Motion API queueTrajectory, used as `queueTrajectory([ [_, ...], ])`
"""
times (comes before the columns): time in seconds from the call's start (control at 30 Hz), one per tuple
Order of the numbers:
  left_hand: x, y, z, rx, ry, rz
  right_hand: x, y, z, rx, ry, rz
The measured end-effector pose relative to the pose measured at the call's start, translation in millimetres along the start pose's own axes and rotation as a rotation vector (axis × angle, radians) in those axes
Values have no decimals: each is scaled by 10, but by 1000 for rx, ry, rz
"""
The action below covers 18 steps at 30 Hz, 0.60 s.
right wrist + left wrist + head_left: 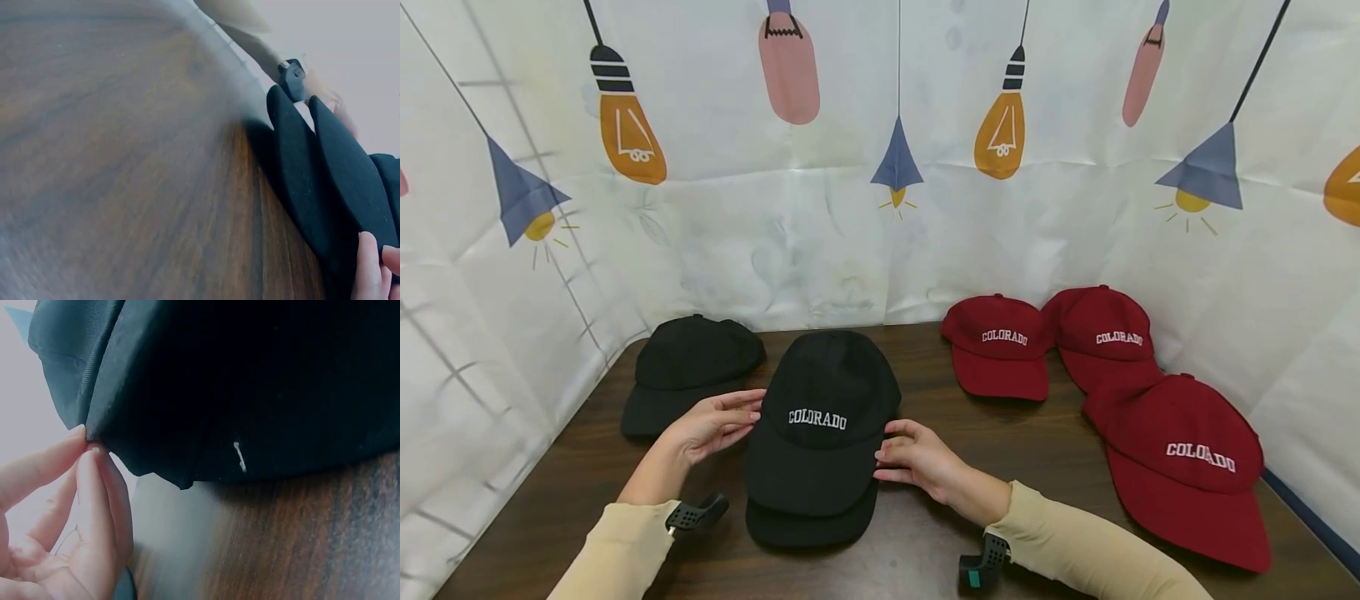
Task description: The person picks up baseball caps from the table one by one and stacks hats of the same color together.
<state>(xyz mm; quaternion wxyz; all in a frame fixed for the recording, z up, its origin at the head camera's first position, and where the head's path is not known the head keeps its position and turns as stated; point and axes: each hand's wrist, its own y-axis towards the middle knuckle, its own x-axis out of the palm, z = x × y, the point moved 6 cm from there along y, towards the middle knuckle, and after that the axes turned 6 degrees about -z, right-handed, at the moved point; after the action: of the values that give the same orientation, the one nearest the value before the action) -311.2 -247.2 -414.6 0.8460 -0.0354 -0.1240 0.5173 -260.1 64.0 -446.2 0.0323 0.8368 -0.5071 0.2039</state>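
Note:
A black cap with white COLORADO lettering [827, 387] lies over another black cap [808, 530], whose brim shows below the upper one's. My left hand [715, 427] pinches the upper cap's edge on its left side; in the left wrist view, thumb and fingertips of the left hand [87, 440] meet on the black fabric. On the other side, my right hand [925, 460] holds the cap's right edge between thumb and fingers. The right wrist view shows two stacked brims [353, 169] with fingertips of the right hand [378, 265] at the upper one.
Another black cap [692, 367] sits at the back left of the brown wooden table [925, 533]. Red COLORADO caps stand at the right: one at the back [1000, 350], one beside it [1105, 333], and one nearer [1187, 467]. A patterned curtain [835, 233] hangs behind.

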Motion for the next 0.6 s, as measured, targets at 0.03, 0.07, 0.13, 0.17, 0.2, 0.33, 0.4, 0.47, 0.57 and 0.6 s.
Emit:
queueTrajectory([
  [0.03, 0, 3, -1, -2, 5, 3, -1, 1, -2, 3, -5, -1],
  [0.07, -3, 5, -4, -4, 10, 5, -2, 1, -5, 6, -9, -2],
  [0.13, -8, 7, -6, -6, 24, 9, -6, -1, -7, 12, -15, -5],
  [0.17, -12, 8, -8, -8, 29, 12, -7, -3, -7, 16, -18, -6],
  [0.2, -16, 9, -9, -9, 34, 16, -9, -5, -6, 20, -19, -5],
  [0.33, -31, 8, -12, -17, 50, 21, -17, -7, 0, 30, -17, 10],
  [0.4, -37, 4, -15, -25, 58, 23, -17, 0, 2, 34, -17, 18],
  [0.47, -46, -3, -21, -33, 66, 24, -15, 12, 5, 36, -16, 23],
  [0.57, -62, -9, -35, -41, 66, 23, -10, 29, 10, 38, -22, 25],
  [0.6, -67, -10, -40, -43, 63, 22, -8, 35, 12, 38, -23, 25],
])
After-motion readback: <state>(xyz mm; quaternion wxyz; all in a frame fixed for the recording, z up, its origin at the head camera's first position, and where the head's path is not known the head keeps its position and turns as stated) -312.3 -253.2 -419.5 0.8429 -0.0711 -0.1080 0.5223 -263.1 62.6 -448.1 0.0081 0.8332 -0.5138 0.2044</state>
